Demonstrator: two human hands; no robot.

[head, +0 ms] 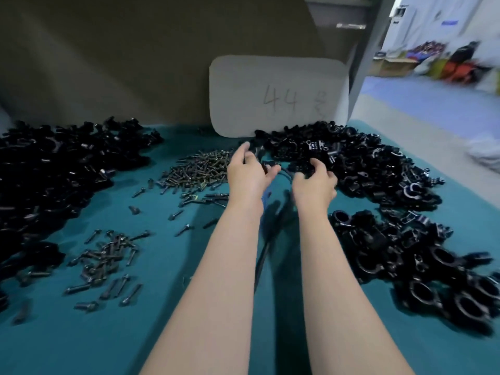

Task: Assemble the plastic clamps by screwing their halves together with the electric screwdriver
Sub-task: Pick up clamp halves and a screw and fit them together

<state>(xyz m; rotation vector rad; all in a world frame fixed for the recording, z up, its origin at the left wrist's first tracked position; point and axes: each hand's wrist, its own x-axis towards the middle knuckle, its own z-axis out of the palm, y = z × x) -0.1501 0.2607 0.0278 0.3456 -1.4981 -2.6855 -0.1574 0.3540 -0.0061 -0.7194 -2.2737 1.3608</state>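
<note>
Over the table (162, 334), left hand (247, 175) pinches black part (257, 152); right hand (315, 182) grips clamp half (301, 168).

Your left hand (247, 174) covered most of the dark piece (259, 154) it pinched. Your right hand (313, 182) lay curled on the far-right pile (365, 158); a grip could not be told. Your left forearm (230, 266) hid most of a blue thing (266, 197). The near-right clamps (438, 266) were blurred, the left pile (54, 171) cut off.

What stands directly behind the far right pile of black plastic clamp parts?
A pale rounded-corner board marked "44", against a brown wall. The black clamp-part pile hides the board's bottom right edge.
</note>
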